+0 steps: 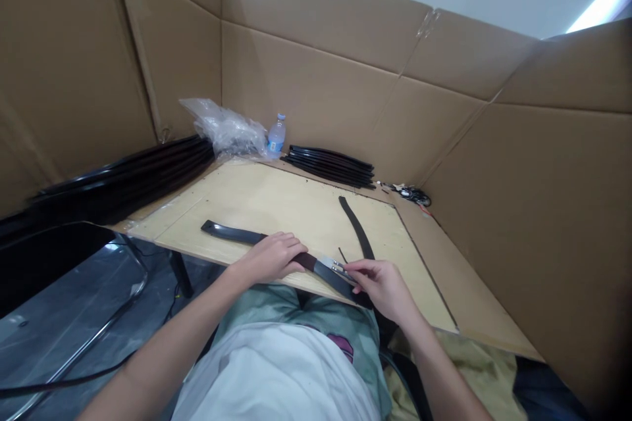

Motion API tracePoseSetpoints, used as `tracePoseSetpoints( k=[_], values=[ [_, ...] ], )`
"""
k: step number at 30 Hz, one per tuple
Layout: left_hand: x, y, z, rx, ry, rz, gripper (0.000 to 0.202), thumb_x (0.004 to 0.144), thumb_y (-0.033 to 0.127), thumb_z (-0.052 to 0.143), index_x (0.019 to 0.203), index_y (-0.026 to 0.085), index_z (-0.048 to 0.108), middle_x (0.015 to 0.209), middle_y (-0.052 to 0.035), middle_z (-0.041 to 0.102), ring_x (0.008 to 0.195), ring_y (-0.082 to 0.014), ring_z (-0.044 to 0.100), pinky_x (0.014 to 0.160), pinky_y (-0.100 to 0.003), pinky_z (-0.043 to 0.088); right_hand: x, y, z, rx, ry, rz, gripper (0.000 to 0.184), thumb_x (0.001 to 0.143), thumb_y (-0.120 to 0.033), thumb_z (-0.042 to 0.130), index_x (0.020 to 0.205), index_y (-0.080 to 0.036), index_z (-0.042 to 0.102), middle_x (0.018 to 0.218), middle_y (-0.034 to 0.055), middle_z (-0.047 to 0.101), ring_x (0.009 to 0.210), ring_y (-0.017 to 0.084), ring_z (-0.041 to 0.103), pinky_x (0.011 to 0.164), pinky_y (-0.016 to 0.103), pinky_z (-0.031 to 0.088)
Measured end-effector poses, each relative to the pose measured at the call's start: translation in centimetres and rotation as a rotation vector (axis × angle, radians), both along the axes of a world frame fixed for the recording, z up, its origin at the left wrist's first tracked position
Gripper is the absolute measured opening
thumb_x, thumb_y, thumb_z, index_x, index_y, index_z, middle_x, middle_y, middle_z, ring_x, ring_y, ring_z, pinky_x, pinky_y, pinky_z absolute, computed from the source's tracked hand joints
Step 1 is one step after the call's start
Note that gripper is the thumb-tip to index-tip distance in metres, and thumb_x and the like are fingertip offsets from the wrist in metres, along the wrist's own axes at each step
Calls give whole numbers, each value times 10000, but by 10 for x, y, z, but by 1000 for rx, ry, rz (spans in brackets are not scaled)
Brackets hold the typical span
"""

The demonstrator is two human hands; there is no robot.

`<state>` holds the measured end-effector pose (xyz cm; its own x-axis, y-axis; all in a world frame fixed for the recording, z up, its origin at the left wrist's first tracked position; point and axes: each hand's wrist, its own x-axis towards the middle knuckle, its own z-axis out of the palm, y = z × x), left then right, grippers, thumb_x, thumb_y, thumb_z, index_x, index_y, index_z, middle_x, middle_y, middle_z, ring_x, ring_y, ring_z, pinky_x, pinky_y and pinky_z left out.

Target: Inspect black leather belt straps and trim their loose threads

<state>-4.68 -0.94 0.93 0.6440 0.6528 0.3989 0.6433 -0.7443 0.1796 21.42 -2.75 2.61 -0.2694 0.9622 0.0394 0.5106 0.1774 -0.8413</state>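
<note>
A long, dark, gently curved strip [236, 233] lies slantwise along the front edge of the pale board, its middle section browner than its glossy ends. My left hand [279, 254] is wrapped over that middle section from above. My right hand [376, 281] is over the strip's right part, thumb and fingers pinched on a small silvery metal piece [338, 266] with bright round parts. The exact kind of this piece is too small to tell. A thin dark rod [342, 254] sticks up beside the fingertips. Behind my right hand lies a second dark curved strip [356, 227].
Dark strips are stacked at the left [128, 174] and the back [330, 166]. A clear plastic bag [224, 128] and a water bottle [276, 136] stand at the back left. Tangled cables [415, 194] lie at the back right. Cardboard walls [316, 79] surround the pale board [286, 200].
</note>
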Motion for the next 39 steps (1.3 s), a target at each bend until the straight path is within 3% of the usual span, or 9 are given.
tracePoseSetpoints(
  k=[6, 9, 14, 18, 23, 27, 31, 39],
  values=[
    [-1, 0, 0, 3, -11, -14, 340, 857, 424, 453, 1032, 157, 572, 920, -82, 615, 903, -205, 545, 822, -327, 401, 5, -2, -3, 56, -44, 22, 268, 764, -348, 597, 927, -155, 687, 851, 75, 702, 642, 193, 653, 572, 278, 525],
    [-1, 0, 0, 3, -13, -15, 341, 856, 424, 455, 1031, 158, 575, 914, -82, 616, 900, -203, 546, 818, -323, 404, 3, -4, 0, 158, -131, 59, 230, 732, -336, 645, 890, -179, 701, 843, 63, 708, 696, 205, 653, 623, 285, 525],
    [-1, 0, -1, -5, -16, 1, 339, 852, 431, 459, 1019, 161, 579, 905, -79, 614, 891, -200, 549, 803, -315, 410, -3, -5, 7, 310, -249, 146, 169, 807, -292, 562, 800, -218, 714, 821, 48, 703, 691, 193, 645, 655, 286, 518],
    [-1, 1, -2, -4, -18, 5, 335, 852, 426, 463, 1027, 164, 576, 914, -79, 617, 901, -199, 550, 815, -316, 408, 2, -6, 5, 292, -232, 120, 186, 814, -312, 559, 830, -213, 716, 858, 66, 697, 751, 205, 649, 703, 304, 530],
    [-1, 1, -3, 4, -10, 0, 336, 855, 420, 460, 1039, 162, 572, 926, -82, 618, 919, -205, 548, 825, -322, 408, 9, -7, -2, 228, -148, 95, 272, 696, -335, 697, 908, -164, 703, 941, 98, 677, 755, 209, 658, 670, 299, 556],
    [-1, 1, -2, 2, -10, 3, 334, 856, 421, 459, 1024, 158, 576, 924, -79, 620, 912, -202, 548, 825, -319, 408, 15, -7, -4, 396, -243, 192, 193, 772, -312, 623, 895, -186, 700, 893, 94, 677, 716, 192, 646, 598, 285, 549],
    [-1, 0, -2, 4, -18, 0, 335, 857, 423, 455, 1024, 159, 578, 921, -81, 621, 915, -201, 549, 822, -319, 410, 22, -5, -9, 544, -290, 295, 198, 823, -292, 558, 960, -216, 680, 936, 89, 667, 819, 197, 642, 748, 327, 546],
    [-1, 1, -3, -3, -23, -6, 338, 855, 426, 457, 1028, 161, 577, 919, -81, 620, 912, -206, 549, 817, -326, 410, 25, 2, -8, 676, -318, 165, 173, 823, -284, 567, 938, -239, 688, 937, 59, 684, 848, 189, 646, 795, 324, 547]
  ],
)
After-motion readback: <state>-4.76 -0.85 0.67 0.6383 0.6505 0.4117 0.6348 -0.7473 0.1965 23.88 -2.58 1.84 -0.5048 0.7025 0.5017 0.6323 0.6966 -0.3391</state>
